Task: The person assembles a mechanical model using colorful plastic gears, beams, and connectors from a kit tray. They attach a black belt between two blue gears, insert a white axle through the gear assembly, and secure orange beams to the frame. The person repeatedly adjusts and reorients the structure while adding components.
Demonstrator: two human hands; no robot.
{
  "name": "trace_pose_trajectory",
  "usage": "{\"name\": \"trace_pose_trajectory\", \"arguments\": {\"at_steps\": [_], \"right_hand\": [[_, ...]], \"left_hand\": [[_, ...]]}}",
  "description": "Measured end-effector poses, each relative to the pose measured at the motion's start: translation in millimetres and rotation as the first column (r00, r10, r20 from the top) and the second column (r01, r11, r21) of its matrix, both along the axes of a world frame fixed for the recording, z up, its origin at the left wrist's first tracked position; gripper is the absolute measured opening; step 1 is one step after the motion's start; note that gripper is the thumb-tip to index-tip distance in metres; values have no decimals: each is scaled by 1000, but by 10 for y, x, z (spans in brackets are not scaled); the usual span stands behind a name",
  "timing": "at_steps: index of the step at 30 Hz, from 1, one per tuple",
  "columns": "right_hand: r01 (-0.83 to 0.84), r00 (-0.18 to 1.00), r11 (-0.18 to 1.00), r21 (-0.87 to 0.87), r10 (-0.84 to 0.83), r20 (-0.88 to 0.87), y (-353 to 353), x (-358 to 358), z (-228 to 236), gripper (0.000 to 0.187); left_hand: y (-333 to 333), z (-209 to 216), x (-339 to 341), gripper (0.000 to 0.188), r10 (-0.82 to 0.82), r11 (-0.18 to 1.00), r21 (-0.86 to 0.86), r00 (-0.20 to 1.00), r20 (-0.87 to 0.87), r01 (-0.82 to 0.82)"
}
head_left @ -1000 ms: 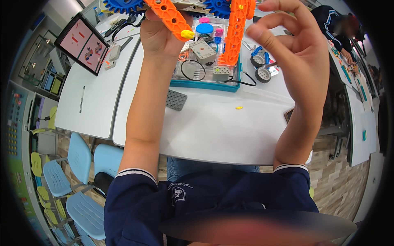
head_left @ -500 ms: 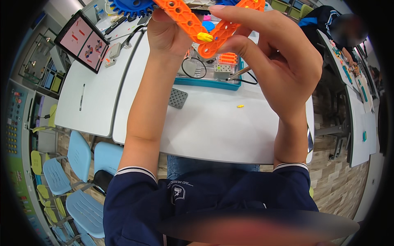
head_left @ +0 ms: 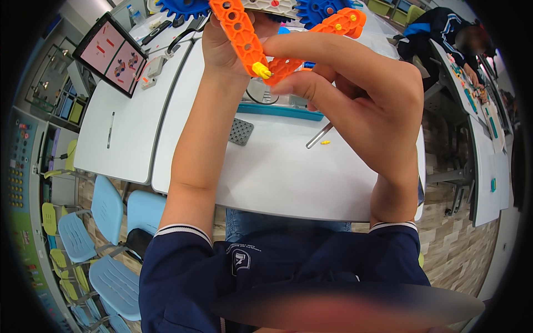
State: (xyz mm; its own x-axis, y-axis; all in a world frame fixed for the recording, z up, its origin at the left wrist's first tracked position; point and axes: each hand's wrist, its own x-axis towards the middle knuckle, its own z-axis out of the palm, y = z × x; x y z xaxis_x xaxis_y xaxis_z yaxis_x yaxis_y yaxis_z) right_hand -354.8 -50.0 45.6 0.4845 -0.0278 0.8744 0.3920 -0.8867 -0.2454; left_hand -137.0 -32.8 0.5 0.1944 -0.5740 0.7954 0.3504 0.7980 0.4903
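Raised over the table is a building-block model of orange beams, blue gears (head_left: 319,12) and a white beam (head_left: 272,5). My left hand (head_left: 222,47) is closed around its left side, partly behind a long orange beam (head_left: 237,33). With thumb and index finger, my right hand (head_left: 372,94) grips a second orange beam (head_left: 286,67) near the corner where the two meet. A yellow peg (head_left: 261,70) sticks out at that corner. Below my right hand shows a slim metal rod (head_left: 319,136); its upper end is hidden behind the hand. A loose yellow peg (head_left: 326,142) lies on the table.
A teal-rimmed parts tray (head_left: 283,112) sits behind my hands, beside a grey studded plate (head_left: 241,132). To the left stand a tablet (head_left: 111,54), a pen (head_left: 111,130) and grey blocks with a cable (head_left: 158,66). Another person works at a table on the right.
The model has tilted and its orange corner has come lower and left, showing more of the gears and the white beam. My right hand moved slightly left; the metal rod now points lower.
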Motion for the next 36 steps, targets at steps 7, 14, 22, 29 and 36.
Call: {"name": "trace_pose_trajectory", "arguments": {"at_steps": [7, 14, 22, 29, 36], "right_hand": [[0, 1000, 996, 94, -2, 25, 23, 47, -46, 26], [19, 999, 998, 53, -17, -38, -6, 15, -43, 28], [20, 998, 998, 54, -17, -54, 1, 18, -15, 32], [51, 983, 995, 88, -65, 169, 70, 46, -19, 23], [161, 976, 987, -13, -157, 151, 37, -16, -21, 15]], "left_hand": [[-9, -18, -43, 38, 1, 1000, 18, 1000, -1, -1], [-34, -32, -41, 38, 4, 999, 32, 1000, -6, -4], [-50, -42, -26, 38, -6, 999, 38, 1000, -21, 7], [-48, -60, 29, 38, -21, 999, 45, 999, -45, 23], [192, -149, -219, 39, -228, 966, 99, 967, -114, 239]]}}
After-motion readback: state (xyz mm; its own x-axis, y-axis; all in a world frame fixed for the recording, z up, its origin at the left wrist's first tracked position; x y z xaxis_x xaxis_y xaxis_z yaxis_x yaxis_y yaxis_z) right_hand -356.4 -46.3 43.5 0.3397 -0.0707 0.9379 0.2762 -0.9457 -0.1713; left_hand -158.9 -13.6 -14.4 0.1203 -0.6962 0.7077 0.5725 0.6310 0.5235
